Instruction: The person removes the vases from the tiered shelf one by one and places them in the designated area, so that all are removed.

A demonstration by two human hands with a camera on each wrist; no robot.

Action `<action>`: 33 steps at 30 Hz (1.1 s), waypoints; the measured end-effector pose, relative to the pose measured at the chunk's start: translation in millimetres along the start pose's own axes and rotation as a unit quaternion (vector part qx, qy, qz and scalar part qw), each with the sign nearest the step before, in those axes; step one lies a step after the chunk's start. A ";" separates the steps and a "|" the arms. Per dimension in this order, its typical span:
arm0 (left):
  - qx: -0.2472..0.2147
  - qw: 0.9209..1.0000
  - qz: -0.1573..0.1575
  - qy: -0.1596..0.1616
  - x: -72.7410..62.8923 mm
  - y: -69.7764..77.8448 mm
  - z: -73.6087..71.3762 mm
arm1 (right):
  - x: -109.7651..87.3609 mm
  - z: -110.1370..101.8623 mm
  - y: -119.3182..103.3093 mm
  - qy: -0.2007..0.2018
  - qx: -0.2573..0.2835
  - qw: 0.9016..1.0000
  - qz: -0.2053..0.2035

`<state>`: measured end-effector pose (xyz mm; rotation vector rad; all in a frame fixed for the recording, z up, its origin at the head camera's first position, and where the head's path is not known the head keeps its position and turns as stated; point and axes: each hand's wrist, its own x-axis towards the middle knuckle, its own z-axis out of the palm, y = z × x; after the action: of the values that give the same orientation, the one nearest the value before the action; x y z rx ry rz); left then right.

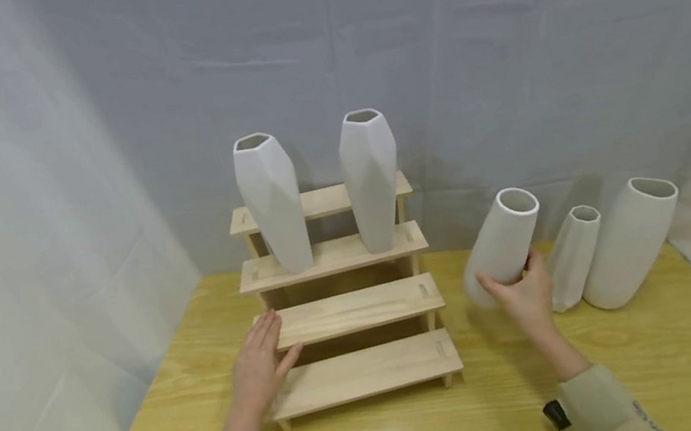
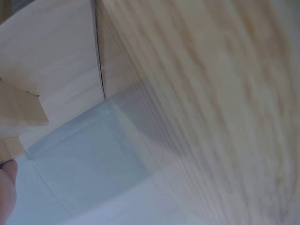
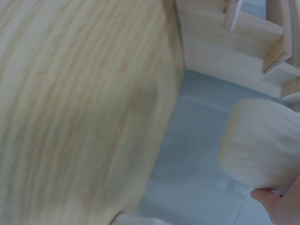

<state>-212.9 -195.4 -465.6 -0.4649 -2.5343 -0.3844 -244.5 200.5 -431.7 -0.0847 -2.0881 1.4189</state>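
My right hand grips a smooth white vase low on its body, with the thumb on its near side. In the right wrist view the vase appears raised off the table. My left hand rests with extended fingers at the left end of a stepped wooden stand, on its second step from the bottom. Two faceted white vases, one on the left and one on the right, stand upright on the second step from the top.
Right of my right hand, a slim white vase and a wider white vase stand close together on the wooden table. A grey curtain hangs behind, with pale sheeting at the left.
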 end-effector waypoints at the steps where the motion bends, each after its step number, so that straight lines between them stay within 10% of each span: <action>1: 0.001 1.000 -0.001 -0.002 -0.1 0.2 -0.1 | 0.0 -0.4 2.2 -0.003 -0.004 1.000 0.002; 33: 0.004 1.000 -0.010 -0.013 -1.0 1.3 -1.9 | 9.1 0.4 51.3 0.000 -0.085 0.995 0.046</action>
<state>-210.7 -195.2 -464.4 -0.4452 -2.5667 -0.3776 -266.2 225.4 -472.1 -0.2524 -2.2262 1.2902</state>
